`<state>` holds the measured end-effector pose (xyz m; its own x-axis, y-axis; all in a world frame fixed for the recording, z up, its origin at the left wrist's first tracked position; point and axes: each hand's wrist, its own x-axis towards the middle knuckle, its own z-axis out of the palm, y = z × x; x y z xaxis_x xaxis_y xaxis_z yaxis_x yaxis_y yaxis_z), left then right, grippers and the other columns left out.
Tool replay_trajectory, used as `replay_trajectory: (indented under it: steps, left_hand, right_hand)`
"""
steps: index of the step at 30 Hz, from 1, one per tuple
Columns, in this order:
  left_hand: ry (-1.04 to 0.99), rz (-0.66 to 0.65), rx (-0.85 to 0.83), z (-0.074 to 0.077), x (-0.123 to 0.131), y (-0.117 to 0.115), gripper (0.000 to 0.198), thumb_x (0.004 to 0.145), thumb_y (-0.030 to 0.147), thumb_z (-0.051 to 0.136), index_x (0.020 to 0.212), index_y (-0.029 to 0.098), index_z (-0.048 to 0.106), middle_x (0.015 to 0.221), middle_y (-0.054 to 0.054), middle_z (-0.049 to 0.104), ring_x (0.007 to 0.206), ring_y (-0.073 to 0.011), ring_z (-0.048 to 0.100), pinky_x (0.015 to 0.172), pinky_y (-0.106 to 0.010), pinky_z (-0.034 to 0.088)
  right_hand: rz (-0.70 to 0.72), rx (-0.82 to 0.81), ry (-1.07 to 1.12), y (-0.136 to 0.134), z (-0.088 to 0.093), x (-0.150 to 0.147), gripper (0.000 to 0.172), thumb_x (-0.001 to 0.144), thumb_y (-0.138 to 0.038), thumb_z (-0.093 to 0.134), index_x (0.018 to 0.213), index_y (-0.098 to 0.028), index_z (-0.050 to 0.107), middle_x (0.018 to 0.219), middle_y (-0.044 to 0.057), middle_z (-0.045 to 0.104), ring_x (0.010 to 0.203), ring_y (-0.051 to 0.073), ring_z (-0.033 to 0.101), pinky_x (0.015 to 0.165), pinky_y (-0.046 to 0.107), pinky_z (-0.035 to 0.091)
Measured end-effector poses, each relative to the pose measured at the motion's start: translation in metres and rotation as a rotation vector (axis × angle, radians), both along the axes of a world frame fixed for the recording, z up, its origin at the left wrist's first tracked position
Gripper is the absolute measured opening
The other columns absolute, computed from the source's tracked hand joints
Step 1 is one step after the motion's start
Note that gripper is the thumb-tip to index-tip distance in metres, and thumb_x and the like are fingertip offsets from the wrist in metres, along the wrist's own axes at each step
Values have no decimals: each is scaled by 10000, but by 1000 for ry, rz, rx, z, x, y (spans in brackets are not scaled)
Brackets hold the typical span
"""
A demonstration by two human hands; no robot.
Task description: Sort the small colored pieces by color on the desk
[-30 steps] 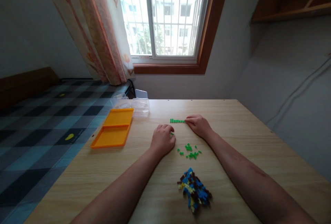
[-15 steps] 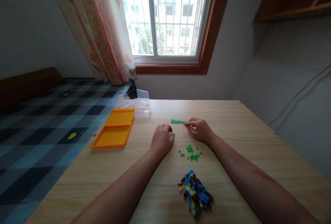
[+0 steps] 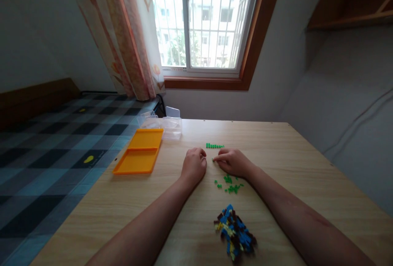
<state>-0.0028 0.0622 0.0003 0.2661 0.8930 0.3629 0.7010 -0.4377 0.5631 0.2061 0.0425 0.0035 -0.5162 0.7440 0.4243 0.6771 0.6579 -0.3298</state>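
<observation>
My left hand (image 3: 195,164) rests on the wooden table with its fingers curled together; whatever may be inside them is hidden. Close to it, my right hand (image 3: 233,162) reaches in with thumb and forefinger pinched at a tiny green brick (image 3: 213,160). Just beyond my hands, several small green bricks stand in a neat row (image 3: 214,146). A loose scatter of green bricks (image 3: 232,188) lies on the near side of my right hand. Closer to me is a mixed heap of blue, brown and yellow bricks (image 3: 236,233).
An open orange tray (image 3: 138,161) lies to the left on the table (image 3: 291,163). Behind it stand clear plastic boxes (image 3: 172,128). A bed with a checked cover (image 3: 61,135) adjoins the left side. The window (image 3: 211,24) is ahead.
My right hand has drawn back from the row towards me and is now at the tiny green brick near my left hand. My left hand has hardly moved. The view has shifted slightly.
</observation>
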Motion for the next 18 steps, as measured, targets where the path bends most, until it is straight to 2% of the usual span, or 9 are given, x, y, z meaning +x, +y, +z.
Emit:
replay_trajectory:
  steps: [8, 13, 18]
  left_hand:
    - [5, 3, -5, 3, 1, -2, 125, 782, 77, 558, 771, 186, 619, 840, -68, 671, 908, -241, 580, 854, -369, 469]
    - [15, -1, -8, 3, 2, -2, 112, 789, 95, 560, 781, 188, 623, 858, -72, 679, 927, -247, 580, 865, -377, 470]
    - [19, -3, 0, 2, 2, -2, 98, 794, 112, 568, 793, 190, 627, 870, -72, 685, 931, -250, 587, 868, -379, 474]
  right_hand:
    - [-230, -35, 76, 14, -7, 42, 209, 841, -160, 604, 910, -226, 791, 887, 42, 719, 760, 153, 643, 712, 257, 471]
    - [-328, -39, 69, 27, -14, 46, 218, 896, -221, 586, 950, -239, 797, 883, 49, 718, 756, 168, 645, 711, 273, 473]
    - [-333, -47, 50, 32, -18, 49, 230, 931, -246, 574, 1008, -255, 790, 888, 50, 714, 779, 177, 648, 720, 277, 474]
